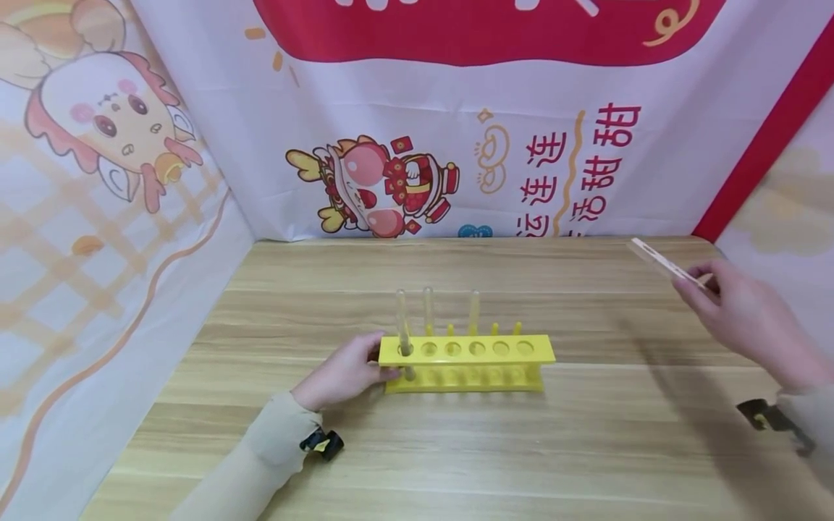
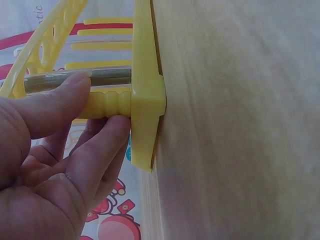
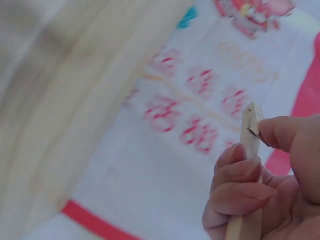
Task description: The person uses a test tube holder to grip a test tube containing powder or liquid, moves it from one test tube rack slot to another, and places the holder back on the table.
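A yellow test tube rack (image 1: 466, 353) stands on the wooden table, and my left hand (image 1: 348, 373) grips it by the post at its left end. In the left wrist view, the thumb of my left hand (image 2: 65, 145) lies over the post beside a test tube (image 2: 110, 77) with dark contents. That test tube (image 1: 402, 318) stands upright in the leftmost hole. Raised at the far right, apart from the rack, my right hand (image 1: 739, 307) pinches a wooden test tube holder (image 1: 664, 260). A thin metal wire shows on the wooden test tube holder (image 3: 250, 137) near the thumb.
Two clear test tubes, one (image 1: 428, 311) nearer the left and another (image 1: 475, 311) mid-rack, sit on the back pegs. Several short yellow pegs (image 1: 495, 329) stick up there. A printed cloth (image 1: 404, 94) hangs behind the wooden table (image 1: 456, 449) and along both sides.
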Demonstrator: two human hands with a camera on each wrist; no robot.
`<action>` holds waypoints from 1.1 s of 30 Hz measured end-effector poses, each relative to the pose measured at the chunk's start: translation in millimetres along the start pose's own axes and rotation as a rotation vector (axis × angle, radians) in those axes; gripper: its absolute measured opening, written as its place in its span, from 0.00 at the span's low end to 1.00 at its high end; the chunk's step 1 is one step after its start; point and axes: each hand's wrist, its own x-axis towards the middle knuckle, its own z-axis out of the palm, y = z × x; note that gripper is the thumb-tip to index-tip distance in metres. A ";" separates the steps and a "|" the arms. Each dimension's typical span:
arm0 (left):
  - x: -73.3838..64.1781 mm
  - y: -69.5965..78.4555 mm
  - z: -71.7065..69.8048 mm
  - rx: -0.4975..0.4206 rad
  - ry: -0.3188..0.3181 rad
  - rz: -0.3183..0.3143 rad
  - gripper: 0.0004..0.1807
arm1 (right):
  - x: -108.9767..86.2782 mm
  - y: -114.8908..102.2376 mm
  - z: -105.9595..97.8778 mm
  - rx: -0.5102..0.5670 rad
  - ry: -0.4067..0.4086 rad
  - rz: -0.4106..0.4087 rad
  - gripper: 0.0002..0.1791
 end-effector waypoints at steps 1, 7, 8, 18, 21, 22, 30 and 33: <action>0.1 -0.2 0.1 -0.002 0.001 0.001 0.19 | 0.2 -9.6 -2.0 0.009 0.012 -0.006 0.16; -0.5 0.7 1.1 -0.007 0.010 0.005 0.19 | 0.4 -60.5 -5.4 -0.010 0.080 -0.125 0.11; -0.5 1.0 1.2 -0.006 0.011 0.006 0.19 | -0.1 -67.5 -4.4 -0.012 0.089 -0.152 0.10; -0.5 2.5 1.6 0.014 0.014 -0.016 0.19 | -8.6 -134.5 14.7 0.053 0.127 -0.419 0.05; -0.6 2.7 1.5 0.013 0.011 -0.021 0.19 | -10.1 -154.4 22.0 0.078 0.104 -0.463 0.05; -0.7 2.9 1.5 0.012 0.011 -0.022 0.19 | -10.1 -160.7 24.4 0.083 0.100 -0.473 0.06; -1.3 4.9 1.2 -0.001 0.007 -0.003 0.19 | -6.7 -202.1 42.4 0.073 0.064 -0.520 0.06; -0.6 4.5 1.2 -0.001 0.006 -0.001 0.19 | -4.3 -213.2 49.3 0.054 0.044 -0.518 0.07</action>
